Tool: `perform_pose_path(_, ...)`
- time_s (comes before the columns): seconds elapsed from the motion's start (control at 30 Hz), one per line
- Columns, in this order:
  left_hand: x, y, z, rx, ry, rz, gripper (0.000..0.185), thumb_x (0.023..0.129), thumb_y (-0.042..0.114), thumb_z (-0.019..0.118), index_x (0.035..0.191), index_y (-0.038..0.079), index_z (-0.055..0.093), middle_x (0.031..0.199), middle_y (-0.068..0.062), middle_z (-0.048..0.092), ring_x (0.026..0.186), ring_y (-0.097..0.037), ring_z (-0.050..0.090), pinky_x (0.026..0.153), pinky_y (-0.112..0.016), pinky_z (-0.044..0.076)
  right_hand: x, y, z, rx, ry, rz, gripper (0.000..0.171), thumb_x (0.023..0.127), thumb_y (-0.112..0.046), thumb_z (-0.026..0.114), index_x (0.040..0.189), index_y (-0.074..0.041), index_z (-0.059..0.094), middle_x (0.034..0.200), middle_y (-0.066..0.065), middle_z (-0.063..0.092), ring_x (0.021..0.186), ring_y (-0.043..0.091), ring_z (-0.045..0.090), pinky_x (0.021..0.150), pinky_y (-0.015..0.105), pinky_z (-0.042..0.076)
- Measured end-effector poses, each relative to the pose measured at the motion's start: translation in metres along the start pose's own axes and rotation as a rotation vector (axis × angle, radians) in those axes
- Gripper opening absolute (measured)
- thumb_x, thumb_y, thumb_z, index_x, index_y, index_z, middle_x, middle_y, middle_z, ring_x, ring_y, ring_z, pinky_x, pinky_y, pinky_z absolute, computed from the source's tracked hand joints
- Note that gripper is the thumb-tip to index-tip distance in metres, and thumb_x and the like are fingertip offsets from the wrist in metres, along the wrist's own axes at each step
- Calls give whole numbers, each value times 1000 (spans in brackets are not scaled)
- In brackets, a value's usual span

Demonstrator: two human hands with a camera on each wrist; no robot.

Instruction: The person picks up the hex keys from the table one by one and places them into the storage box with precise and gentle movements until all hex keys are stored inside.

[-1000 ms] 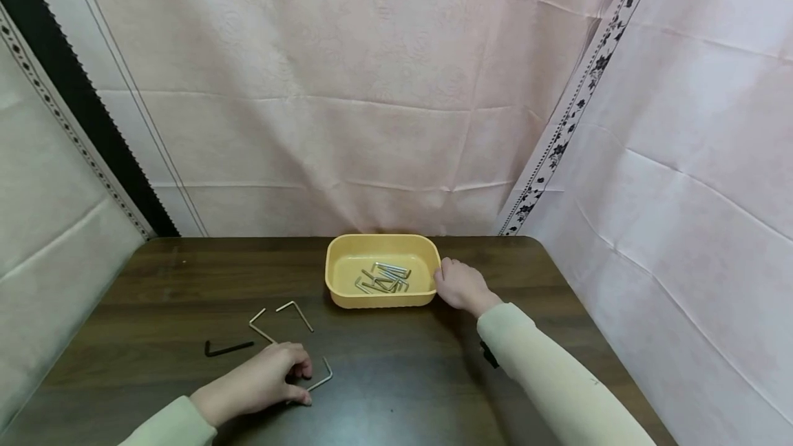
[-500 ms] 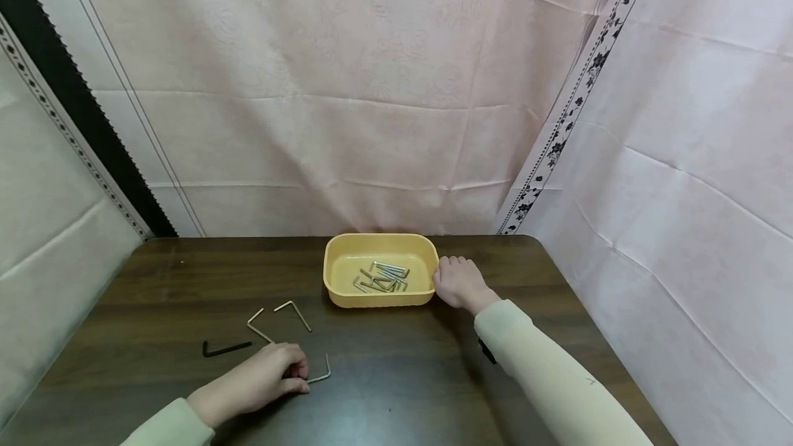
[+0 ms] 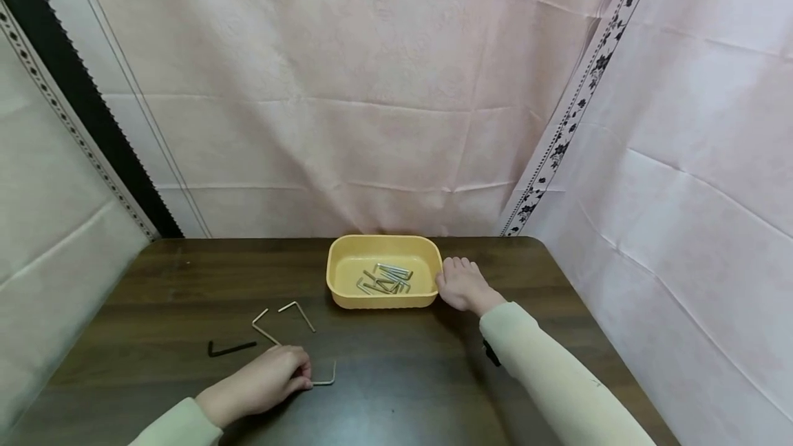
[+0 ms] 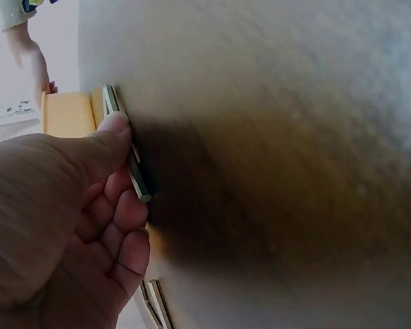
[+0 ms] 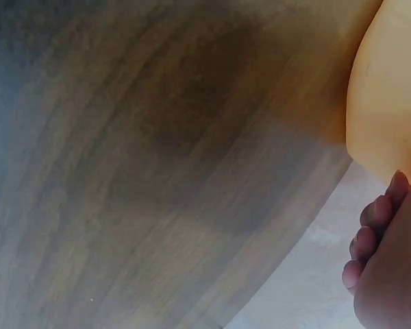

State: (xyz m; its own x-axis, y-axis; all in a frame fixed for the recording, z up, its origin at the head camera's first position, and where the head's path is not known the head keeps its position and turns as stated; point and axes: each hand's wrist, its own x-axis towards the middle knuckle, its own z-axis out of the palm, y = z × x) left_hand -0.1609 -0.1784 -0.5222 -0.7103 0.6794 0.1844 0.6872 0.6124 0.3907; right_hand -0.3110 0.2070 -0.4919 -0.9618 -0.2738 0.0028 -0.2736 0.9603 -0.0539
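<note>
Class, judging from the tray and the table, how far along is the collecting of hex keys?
Done: several silver keys lie in the yellow tray. In hand: the left hand pinches one silver hex key; the right hand rests against the tray. Left: two silver keys and a black key on the table.

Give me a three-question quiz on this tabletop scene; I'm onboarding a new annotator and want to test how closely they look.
1. True or false: the left hand pinches a silver L-shaped metal hex key that lies on the dark wooden table.
2. Where is the right hand? A) inside the tray B) at the right outer wall of the yellow rounded plastic tray C) on the black key
3. Fill in: the black L-shaped hex key lies on the table to the ____ of the two loose silver keys.

Key
1. True.
2. B.
3. Left, touched by neither hand.
</note>
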Motion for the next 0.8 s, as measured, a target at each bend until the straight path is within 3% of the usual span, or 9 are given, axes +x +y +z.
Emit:
perform_pose_path(0.33, -5, -1, 2, 71, 43, 23, 22, 87, 22, 71, 76, 25, 53, 75, 20, 43, 71, 0, 44, 72, -36, 41, 6, 8, 15, 15, 25, -15, 27, 101, -28, 31, 101, -7, 47, 95, 8, 47, 94, 30, 43, 87, 46, 33)
perform_pose_path(0.6, -2, -4, 2, 16, 64, -12, 19, 90, 18, 68, 79, 24, 53, 77, 19, 45, 71, 0, 45, 68, -32, 43, 3, 8, 11, 10, 19, -1, 28, 102, -30, 31, 103, -7, 47, 96, 7, 47, 93, 28, 43, 87, 45, 33)
perform_pose_path(0.8, -2, -5, 0, -29, 35, -13, 13, 91, 16, 66, 81, 21, 59, 79, 17, 49, 72, 1, 48, 67, -31, 45, 2, 6, 9, 27, -6, 7, 28, 101, -29, 30, 104, -6, 47, 97, 8, 47, 93, 28, 42, 87, 46, 33)
